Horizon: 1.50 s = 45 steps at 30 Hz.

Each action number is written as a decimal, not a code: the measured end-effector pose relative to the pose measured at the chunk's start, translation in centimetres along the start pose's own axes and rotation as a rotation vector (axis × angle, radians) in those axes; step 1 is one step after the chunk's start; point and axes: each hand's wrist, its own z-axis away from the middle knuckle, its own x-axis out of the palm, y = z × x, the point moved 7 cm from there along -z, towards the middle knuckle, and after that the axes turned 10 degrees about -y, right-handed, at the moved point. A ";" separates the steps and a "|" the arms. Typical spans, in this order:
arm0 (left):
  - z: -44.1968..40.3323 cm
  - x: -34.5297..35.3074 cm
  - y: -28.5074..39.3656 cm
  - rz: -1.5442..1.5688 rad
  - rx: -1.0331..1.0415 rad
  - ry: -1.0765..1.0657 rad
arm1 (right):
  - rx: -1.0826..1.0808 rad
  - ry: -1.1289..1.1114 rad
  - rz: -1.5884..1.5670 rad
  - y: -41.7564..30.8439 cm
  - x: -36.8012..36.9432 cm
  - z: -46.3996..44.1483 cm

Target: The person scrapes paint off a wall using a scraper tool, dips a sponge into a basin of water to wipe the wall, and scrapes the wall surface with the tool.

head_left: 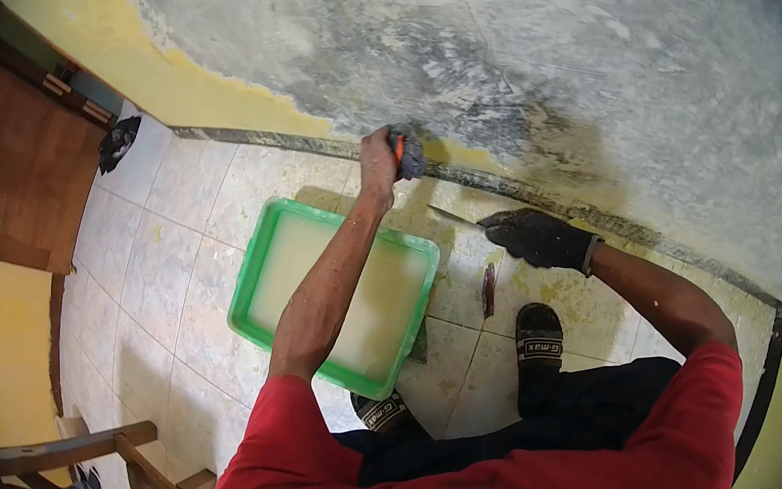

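Observation:
My left hand (379,164) is bare and closed around a dark grey, cloth-like wad (412,158) with an orange part, at the foot of the wall. I cannot tell whether the wad is a rag or a brush. My right hand (535,238), in a black glove, grips a thin-bladed scraper (453,217) whose tip points left above the floor; its handle is hidden. Under my left forearm stands a green tray (242,293) with cloudy pale liquid. The wall (293,17) has bare grey plaster, darkened patches and yellow paint at its lower left.
A brown strip (489,291) lies on the tiles (169,257), among paint flakes. My sandals (539,338) are near the tray. A wooden door (10,157) and a black bag (119,143) are at the left; a wooden frame (67,447) stands at the lower left.

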 end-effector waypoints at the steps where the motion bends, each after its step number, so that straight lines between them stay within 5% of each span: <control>1: 0.4 0.4 1.0 -0.062 0.118 0.001 | 0.001 -0.012 0.004 1.3 -0.1 -0.9; 3: 1.5 0.7 2.1 -0.221 0.192 0.021 | -0.514 0.410 0.960 0.6 -0.6 -0.7; 4: 1.9 1.1 3.2 -0.373 0.244 -0.006 | -0.204 0.204 1.041 -0.6 -0.7 -0.4; 9: 8.3 6.3 7.6 -0.749 0.320 -0.222 | -0.114 0.253 0.932 -2.2 -1.2 -1.1; 11: 8.4 7.0 6.2 -0.906 0.527 -0.186 | -0.042 0.189 0.934 -2.3 -1.0 -1.4; 13: 11.6 9.3 6.4 -1.332 0.868 -0.195 | -0.354 0.449 0.900 -4.1 -0.9 -0.5; 17: 9.4 6.8 4.9 -1.230 0.704 -0.181 | -0.382 0.456 0.876 -3.7 -0.6 -0.1; 19: 8.0 4.8 4.0 -1.261 0.659 -0.096 | -0.135 0.321 0.965 -2.9 -0.7 -0.3; 21: 5.7 1.9 3.5 -1.298 0.619 -0.006 | -0.154 0.403 0.913 -4.3 -1.0 1.0; 23: 2.7 -3.1 2.2 -1.254 0.299 0.130 | -0.180 0.481 0.864 -4.7 -1.7 1.3; 24: 2.3 -4.4 2.4 -1.247 0.298 0.147 | -0.246 0.501 0.930 -4.6 -1.8 1.2; 26: 1.7 -7.9 2.5 -0.979 0.151 0.263 | -0.328 0.526 0.991 -4.1 -2.0 0.9; 29: 1.9 -6.3 3.9 -1.159 0.439 0.176 | -0.226 0.260 1.003 -2.8 -0.5 -0.8; 33: 7.2 0.9 6.0 -0.756 0.183 -0.078 | -0.278 0.245 0.970 -5.0 0.5 -1.0; 35: 8.1 2.4 4.6 -0.869 0.310 -0.118 | -0.217 0.281 0.937 -4.7 -0.7 -1.5; 37: 10.7 5.1 5.4 -1.338 0.692 -0.130 | -0.208 0.303 0.973 -6.0 -1.0 -0.1; 39: 9.0 3.7 4.3 -1.294 0.708 -0.098 | -0.198 0.322 1.000 -6.5 -1.1 1.0; 44: 3.9 -5.6 1.7 -0.991 0.258 0.199 | -0.297 0.333 0.930 -5.1 -2.1 3.1; 45: 3.9 -6.8 1.1 -0.556 0.086 0.119 | -0.296 0.330 0.918 -5.0 -1.9 3.7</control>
